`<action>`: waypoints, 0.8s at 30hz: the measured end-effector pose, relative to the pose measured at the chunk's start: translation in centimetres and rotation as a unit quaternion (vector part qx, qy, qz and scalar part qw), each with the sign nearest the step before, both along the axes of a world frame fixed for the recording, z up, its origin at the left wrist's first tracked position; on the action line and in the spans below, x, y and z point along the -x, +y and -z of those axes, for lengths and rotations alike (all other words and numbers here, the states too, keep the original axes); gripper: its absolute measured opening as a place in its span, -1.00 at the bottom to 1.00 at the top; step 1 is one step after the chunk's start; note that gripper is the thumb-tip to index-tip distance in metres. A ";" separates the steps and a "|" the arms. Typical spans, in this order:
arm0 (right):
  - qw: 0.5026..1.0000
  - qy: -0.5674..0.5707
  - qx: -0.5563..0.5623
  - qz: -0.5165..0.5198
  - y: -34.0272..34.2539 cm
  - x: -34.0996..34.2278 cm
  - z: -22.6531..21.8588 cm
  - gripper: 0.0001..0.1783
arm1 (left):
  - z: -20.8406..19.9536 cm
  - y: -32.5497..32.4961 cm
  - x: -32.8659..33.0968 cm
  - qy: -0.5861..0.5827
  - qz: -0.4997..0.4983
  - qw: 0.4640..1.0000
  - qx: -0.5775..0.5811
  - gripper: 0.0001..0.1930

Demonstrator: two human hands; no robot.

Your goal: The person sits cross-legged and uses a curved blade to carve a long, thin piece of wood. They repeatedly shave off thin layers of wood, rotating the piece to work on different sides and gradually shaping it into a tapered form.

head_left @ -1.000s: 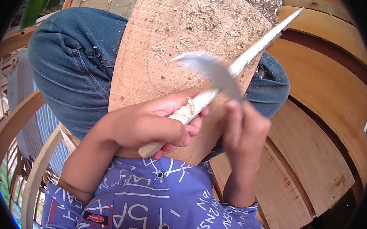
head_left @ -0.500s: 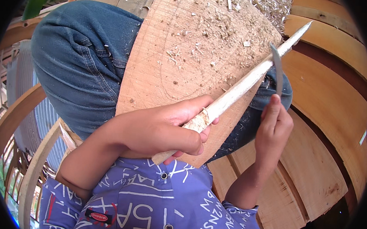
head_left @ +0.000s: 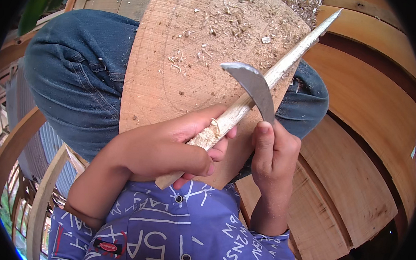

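A pale wooden stick (head_left: 286,63), whittled to a point at its far right end, slants across my lap. My left hand (head_left: 174,144) is closed round its lower part, beside a rough, frayed patch; the butt end shows below my fingers. In my right hand (head_left: 276,155) is a curved knife (head_left: 252,85), gripped with the thumb up near the base of the blade. The metal blade crosses over the stick's middle, its tip pointing left. My fist hides the knife's handle. Beneath the stick a broad wooden board (head_left: 150,70) lies over my legs.
Shavings and dust (head_left: 227,32) are scattered over the board, with a heap of curls (head_left: 301,5) beyond its far edge. Slatted planks (head_left: 351,180) with dark gaps lie on the right. Curved wooden rails (head_left: 17,141) stand at the left, by a corrugated sheet (head_left: 57,141).
My right hand has brought the knife left and nearer, from close to the stick's pointed end to its middle, and the blade has turned leftward. The stick has shifted slightly left.
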State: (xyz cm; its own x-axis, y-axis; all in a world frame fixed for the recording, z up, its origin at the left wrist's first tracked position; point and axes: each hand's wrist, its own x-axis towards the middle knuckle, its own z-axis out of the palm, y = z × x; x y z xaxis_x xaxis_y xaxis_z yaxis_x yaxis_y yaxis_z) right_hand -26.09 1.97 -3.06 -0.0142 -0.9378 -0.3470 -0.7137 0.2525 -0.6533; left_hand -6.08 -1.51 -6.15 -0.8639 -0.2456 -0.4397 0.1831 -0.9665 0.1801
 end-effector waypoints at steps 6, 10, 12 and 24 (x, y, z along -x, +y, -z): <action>0.996 0.059 0.003 0.074 -1.6 1.3 -0.2 -0.63 | 0.1 -0.5 0.2 0.029 -0.001 0.999 0.028 -0.51; 0.999 0.029 0.041 0.010 -0.4 -0.3 -0.3 -0.62 | 0.3 0.0 -0.3 0.024 -0.008 0.999 0.020 -0.53; 0.994 0.072 -0.017 0.086 -1.4 0.6 -0.4 -0.62 | 0.0 0.1 -0.4 0.024 -0.013 1.000 0.012 -0.54; 0.991 0.090 -0.022 0.091 -1.6 2.0 -0.2 -0.60 | 0.3 -0.1 -0.3 0.043 -0.019 0.998 0.045 -0.51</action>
